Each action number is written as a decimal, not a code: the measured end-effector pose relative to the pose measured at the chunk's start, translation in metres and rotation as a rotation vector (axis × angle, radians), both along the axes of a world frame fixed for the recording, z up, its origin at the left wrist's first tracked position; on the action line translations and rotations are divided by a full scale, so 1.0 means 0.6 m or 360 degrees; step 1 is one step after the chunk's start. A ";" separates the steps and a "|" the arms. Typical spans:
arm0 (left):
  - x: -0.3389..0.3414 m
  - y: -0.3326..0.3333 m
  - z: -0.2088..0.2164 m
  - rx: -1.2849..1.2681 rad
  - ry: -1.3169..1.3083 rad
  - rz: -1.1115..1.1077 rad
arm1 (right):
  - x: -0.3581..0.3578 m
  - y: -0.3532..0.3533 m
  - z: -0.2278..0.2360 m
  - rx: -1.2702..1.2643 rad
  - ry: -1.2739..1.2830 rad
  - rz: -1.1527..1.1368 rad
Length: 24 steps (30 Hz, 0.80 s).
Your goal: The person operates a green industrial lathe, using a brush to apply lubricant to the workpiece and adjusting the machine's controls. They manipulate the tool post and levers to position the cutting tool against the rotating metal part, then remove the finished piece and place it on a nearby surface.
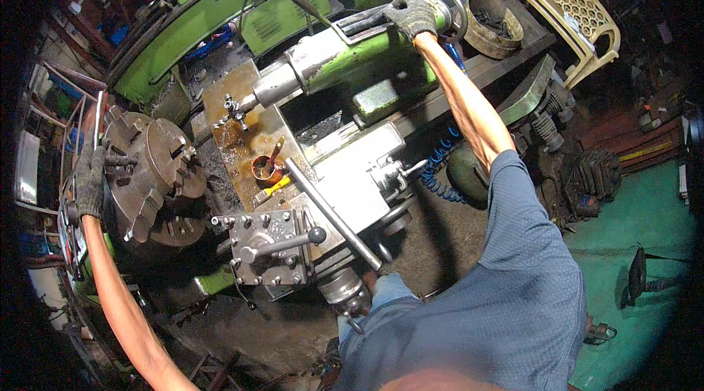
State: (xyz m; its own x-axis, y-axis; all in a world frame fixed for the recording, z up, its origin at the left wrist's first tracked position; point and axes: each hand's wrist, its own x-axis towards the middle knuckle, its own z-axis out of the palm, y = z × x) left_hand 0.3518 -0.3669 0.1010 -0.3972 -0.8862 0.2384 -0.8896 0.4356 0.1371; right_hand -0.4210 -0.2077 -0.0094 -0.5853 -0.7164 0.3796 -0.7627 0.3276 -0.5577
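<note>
A large metal lathe chuck (150, 167) with stepped jaws is at the left. My left hand (90, 180), in a dark grey glove, is against its far-left side with fingers stretched upward; the contact is partly hidden. My gloved right hand (412, 17) is curled over the top of the green tailstock (334, 68), close to its handwheel (453, 6). From the tailstock, the bare steel quill (277, 84) points toward the chuck. Between them, an oily plate (242, 145) carries a small red pot (265, 169) with a brush in it and a yellow-handled brush (275, 189) beside it.
Nearest me stands a square tool post (268, 248) with a ball-ended lever (290, 243). A long bar (334, 213) slants across the carriage. A round tin (493, 28) of metal pieces, a beige plastic chair (561, 6) and a coiled blue hose (440, 178) are to the right.
</note>
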 end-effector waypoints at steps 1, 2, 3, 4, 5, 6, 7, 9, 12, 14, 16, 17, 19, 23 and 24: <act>-0.001 0.002 -0.001 0.0011 0.0006 -0.0038 | 0.012 0.005 -0.002 -0.0162 0.0028 0.0021; -0.001 0.009 -0.005 0.0082 0.0191 -0.0085 | 0.021 0.001 -0.007 -0.0255 -0.0008 0.0076; -0.012 0.009 -0.003 0.0069 0.0254 -0.0112 | 0.023 0.001 -0.015 -0.0354 -0.0040 0.0113; -0.023 0.009 -0.002 0.0057 0.0316 -0.0138 | 0.026 0.002 -0.024 -0.0452 -0.0070 0.0148; -0.014 0.008 0.001 -0.0050 0.0252 -0.0108 | 0.034 -0.007 -0.035 -0.0586 0.0033 0.0124; 0.008 0.005 -0.003 -0.0190 0.0167 -0.0165 | 0.053 -0.012 -0.039 -0.0676 0.0056 0.0131; 0.030 0.002 -0.007 -0.0338 0.0077 -0.0217 | 0.073 -0.019 -0.041 -0.0754 -0.0069 0.0169; 0.007 0.004 -0.011 -0.0174 0.0297 -0.0185 | 0.083 -0.015 -0.044 -0.0816 -0.0303 0.0238; 0.004 -0.001 -0.011 0.0248 0.0713 -0.0106 | 0.077 -0.023 -0.049 -0.0614 -0.0106 0.0251; 0.005 -0.001 0.005 0.0472 0.0683 0.0028 | 0.074 -0.032 -0.052 -0.0412 0.0282 0.0118; -0.014 0.011 -0.003 0.0204 0.0703 -0.0170 | 0.075 -0.031 -0.055 -0.0488 0.0220 0.0154; -0.032 0.017 -0.005 0.0177 0.0723 -0.0212 | 0.073 -0.023 -0.064 -0.0564 0.0250 0.0161; -0.053 0.032 0.001 0.0219 0.0762 -0.0209 | 0.088 -0.002 -0.068 -0.0795 0.0289 0.0154; -0.044 0.037 0.003 0.0523 0.0972 -0.0169 | 0.144 0.062 -0.052 -0.0946 0.0306 0.0269; -0.042 0.035 0.002 0.0602 0.1036 -0.0176 | 0.161 0.077 -0.047 -0.0939 0.0252 0.0281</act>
